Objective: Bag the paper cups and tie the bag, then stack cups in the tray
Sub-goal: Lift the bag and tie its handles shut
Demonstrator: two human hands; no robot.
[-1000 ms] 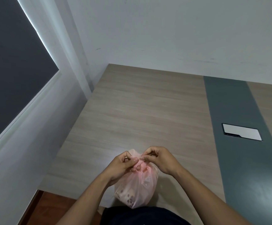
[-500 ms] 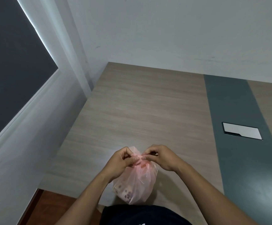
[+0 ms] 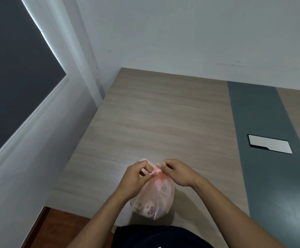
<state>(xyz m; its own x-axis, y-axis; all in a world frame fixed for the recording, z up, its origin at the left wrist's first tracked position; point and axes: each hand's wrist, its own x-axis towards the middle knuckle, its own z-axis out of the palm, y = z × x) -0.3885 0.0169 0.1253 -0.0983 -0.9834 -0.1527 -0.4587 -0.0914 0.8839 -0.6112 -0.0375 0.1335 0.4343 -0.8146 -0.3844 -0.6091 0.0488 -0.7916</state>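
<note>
My left hand is pinched shut on the twisted neck of the pink plastic bag, thumb and curled fingers closed on the gathered film. My right hand mirrors it from the other side, its fingertips pinching the same bunched plastic, so both hands meet at the top of the bag with the reddish knot area between them. I cannot tell whether the knot is fully drawn tight; the film there is crumpled and partly hidden by my fingers.

Just below my hands the bag hangs full and rounded, its bottom resting on the wooden table near the edge closest to me. Through the thin plastic I can make out pale shapes with dark spots, which look like the paper cups, though the print is too blurred to read.

Beyond my hands the tabletop is bare wood grain. Off past my right hand, well apart, a grey-green strip crosses the table, with a white rectangular cover plate set into it. Far past my left hand is a white wall with a dark panel. Below my forearms I see dark clothing and, beside the table, reddish-brown floor.
</note>
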